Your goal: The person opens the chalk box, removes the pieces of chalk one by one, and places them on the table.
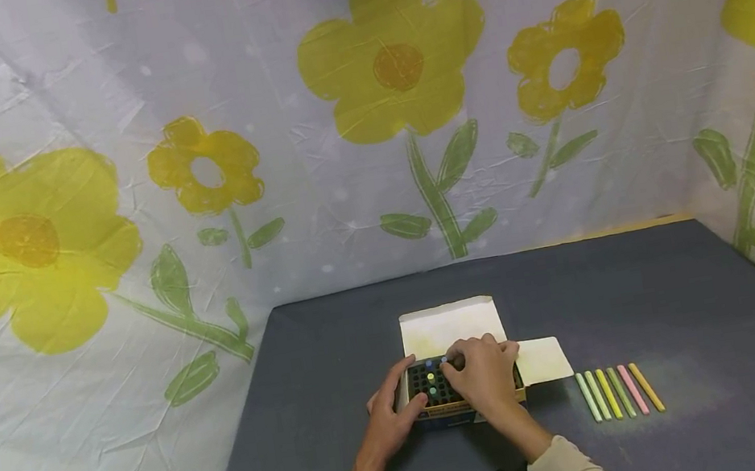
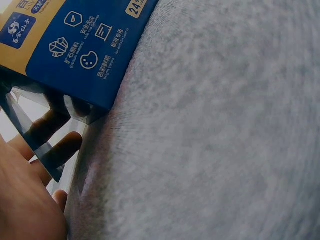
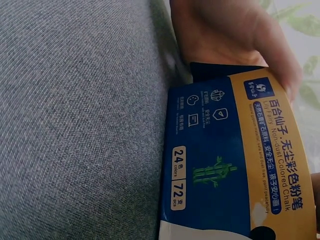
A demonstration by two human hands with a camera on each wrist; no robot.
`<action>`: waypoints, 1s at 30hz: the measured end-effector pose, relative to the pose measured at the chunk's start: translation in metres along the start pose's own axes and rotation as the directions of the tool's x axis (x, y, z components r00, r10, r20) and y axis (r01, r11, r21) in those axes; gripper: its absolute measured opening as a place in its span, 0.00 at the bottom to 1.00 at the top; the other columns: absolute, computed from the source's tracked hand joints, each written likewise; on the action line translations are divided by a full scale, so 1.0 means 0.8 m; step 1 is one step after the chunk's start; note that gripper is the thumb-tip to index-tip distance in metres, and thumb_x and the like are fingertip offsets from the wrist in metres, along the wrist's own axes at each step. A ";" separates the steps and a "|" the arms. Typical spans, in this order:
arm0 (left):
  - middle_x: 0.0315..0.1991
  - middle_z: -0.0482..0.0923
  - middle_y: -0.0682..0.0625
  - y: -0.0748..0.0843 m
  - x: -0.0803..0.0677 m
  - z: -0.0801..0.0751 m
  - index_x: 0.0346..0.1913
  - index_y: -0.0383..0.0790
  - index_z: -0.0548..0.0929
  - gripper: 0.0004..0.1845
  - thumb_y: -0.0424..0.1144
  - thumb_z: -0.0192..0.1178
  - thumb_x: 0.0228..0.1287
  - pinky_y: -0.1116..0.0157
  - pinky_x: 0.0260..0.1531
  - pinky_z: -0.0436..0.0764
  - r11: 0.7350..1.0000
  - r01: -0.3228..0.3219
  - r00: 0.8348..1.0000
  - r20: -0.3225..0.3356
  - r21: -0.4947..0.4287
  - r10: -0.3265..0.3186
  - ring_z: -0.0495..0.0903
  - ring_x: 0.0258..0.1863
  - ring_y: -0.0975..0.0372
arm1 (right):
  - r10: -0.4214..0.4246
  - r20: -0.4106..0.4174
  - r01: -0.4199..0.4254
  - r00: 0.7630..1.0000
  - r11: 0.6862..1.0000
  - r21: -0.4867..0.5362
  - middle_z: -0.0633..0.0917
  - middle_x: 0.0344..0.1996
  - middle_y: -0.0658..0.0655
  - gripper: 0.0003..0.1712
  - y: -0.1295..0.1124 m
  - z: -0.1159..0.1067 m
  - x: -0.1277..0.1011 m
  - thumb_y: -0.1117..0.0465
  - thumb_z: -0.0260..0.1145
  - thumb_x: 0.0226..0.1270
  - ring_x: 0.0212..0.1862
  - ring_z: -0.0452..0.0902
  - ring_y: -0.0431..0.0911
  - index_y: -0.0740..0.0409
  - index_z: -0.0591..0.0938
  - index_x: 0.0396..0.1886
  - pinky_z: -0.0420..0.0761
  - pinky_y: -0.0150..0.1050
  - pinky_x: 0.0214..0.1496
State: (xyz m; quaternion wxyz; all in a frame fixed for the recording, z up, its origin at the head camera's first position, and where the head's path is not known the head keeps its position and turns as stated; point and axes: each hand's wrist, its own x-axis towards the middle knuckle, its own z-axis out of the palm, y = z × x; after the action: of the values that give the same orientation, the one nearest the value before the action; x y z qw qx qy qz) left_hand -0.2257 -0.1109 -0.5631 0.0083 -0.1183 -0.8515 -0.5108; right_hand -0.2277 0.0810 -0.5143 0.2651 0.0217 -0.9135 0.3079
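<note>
Grey felt covers the table (image 1: 688, 303), and from the head camera a chalk box (image 1: 465, 405) sits near its front edge, lid flap (image 1: 451, 325) folded back toward the flower-printed backdrop (image 1: 336, 152). A black grid inside the box shows a few chalk ends, blue, yellow and green. The left hand (image 1: 392, 412) is wrapped round the box's left side, thumb on the rim. The right hand (image 1: 483, 373) lies over the open top with its fingers bent down into the grid; whether they pinch a stick cannot be told from here. Just to the right of the box, six chalk sticks (image 1: 619, 392) lie side by side on the felt, in pale green, yellow, olive, pink and orange.

From the left wrist, the blue and yellow box wall (image 2: 80, 50) stands on the grey felt (image 2: 225, 125), and the left hand's fingers (image 2: 47, 125) press against its end, seen partly through a clear plastic flap.

From the right wrist, the box's printed face (image 3: 235, 165) reads "Non-dust Colored Chalk", with 24 and 72 marked. The left hand (image 3: 225, 35) is cupped against its far end.
</note>
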 end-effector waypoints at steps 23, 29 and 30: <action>0.71 0.73 0.52 -0.005 0.002 0.001 0.74 0.69 0.68 0.33 0.48 0.64 0.67 0.42 0.58 0.69 0.998 -0.055 0.998 0.004 -0.015 0.055 0.72 0.63 0.51 | -0.082 -0.017 0.083 0.997 0.971 0.222 0.87 0.22 0.48 0.05 0.001 -0.008 0.001 0.64 0.76 0.57 0.27 0.71 0.40 0.52 0.88 0.31 0.57 0.45 0.44; 0.74 0.69 0.54 -0.004 0.002 0.001 0.74 0.70 0.68 0.33 0.50 0.64 0.68 0.38 0.60 0.67 0.998 -0.055 0.998 0.008 -0.010 0.055 0.69 0.69 0.49 | -0.117 -0.080 0.134 0.990 0.957 0.257 0.90 0.26 0.51 0.07 0.003 -0.011 0.006 0.65 0.75 0.58 0.29 0.75 0.45 0.55 0.87 0.37 0.57 0.46 0.45; 0.74 0.69 0.54 -0.004 0.002 0.001 0.74 0.70 0.68 0.33 0.50 0.64 0.68 0.38 0.60 0.67 0.998 -0.058 0.998 0.010 -0.012 0.058 0.69 0.69 0.49 | -0.119 -0.086 0.137 0.989 0.955 0.262 0.90 0.27 0.52 0.07 0.004 -0.012 0.007 0.66 0.75 0.58 0.29 0.75 0.46 0.55 0.87 0.37 0.56 0.47 0.46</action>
State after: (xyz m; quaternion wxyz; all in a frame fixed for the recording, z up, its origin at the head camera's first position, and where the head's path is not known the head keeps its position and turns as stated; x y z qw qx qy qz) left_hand -0.2275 -0.1116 -0.5657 0.0181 -0.1455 -0.8447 -0.5147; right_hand -0.2286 0.0897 -0.5066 0.3108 0.1057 -0.8503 0.4112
